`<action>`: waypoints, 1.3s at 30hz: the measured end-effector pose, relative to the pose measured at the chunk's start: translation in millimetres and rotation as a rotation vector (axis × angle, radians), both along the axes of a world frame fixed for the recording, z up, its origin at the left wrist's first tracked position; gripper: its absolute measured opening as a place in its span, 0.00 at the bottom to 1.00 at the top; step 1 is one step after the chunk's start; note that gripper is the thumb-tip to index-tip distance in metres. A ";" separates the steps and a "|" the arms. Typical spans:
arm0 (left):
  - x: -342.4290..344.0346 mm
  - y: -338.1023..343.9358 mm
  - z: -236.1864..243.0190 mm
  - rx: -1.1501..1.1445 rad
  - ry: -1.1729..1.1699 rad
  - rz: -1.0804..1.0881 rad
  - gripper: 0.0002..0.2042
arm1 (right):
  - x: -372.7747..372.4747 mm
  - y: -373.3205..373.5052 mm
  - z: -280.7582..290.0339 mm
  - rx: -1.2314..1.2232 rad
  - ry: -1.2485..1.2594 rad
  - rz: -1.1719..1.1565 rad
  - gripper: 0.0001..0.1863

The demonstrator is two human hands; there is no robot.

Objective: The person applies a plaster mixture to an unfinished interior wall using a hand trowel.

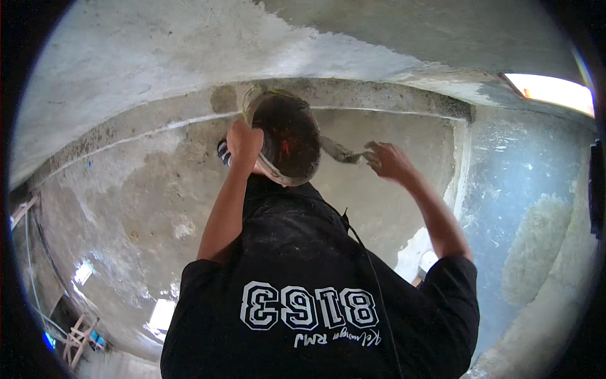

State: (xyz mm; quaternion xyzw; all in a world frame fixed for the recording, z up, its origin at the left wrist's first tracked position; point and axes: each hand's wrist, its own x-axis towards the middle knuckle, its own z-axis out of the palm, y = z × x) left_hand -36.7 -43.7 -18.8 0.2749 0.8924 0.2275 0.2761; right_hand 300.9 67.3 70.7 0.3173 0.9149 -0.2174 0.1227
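My left hand [245, 144] is closed on the near left edge of a round bucket [273, 172]. The bucket tilts so that its dark inside, with a reddish patch, faces up toward me. A pale yellowish loop, perhaps its handle, shows at the far left of the rim. Right of the bucket, my right hand [387, 162] grips a trowel [339, 151] by its handle end. Grey material coats the trowel's blade, whose tip lies beside the bucket's right rim. Part of a foot with black and white stripes [224, 153] shows behind my left wrist.
A grey plastered wall [189, 50] rises ahead, meeting the patchy cement floor [151, 196] along a low ledge. Another wall [530, 208] stands at right. A bright opening [552, 91] is at upper right, a wooden frame [79, 338] at lower left.
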 end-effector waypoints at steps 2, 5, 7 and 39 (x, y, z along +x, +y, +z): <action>4.2 -7.6 2.8 -0.017 -0.004 0.011 0.15 | -15.7 6.0 -5.9 -0.202 -0.177 -0.036 0.18; 2.9 -10.0 0.9 0.003 -0.034 0.037 0.14 | -39.0 15.0 -17.4 -0.227 -0.244 0.135 0.22; 0.5 -15.0 -2.4 -0.070 -0.075 -0.066 0.14 | -47.2 13.3 -24.9 -0.287 -0.237 0.197 0.22; -17.7 -6.7 -29.6 -0.063 -0.219 -0.212 0.15 | -94.5 -17.6 -36.4 -1.495 -0.504 -0.343 0.29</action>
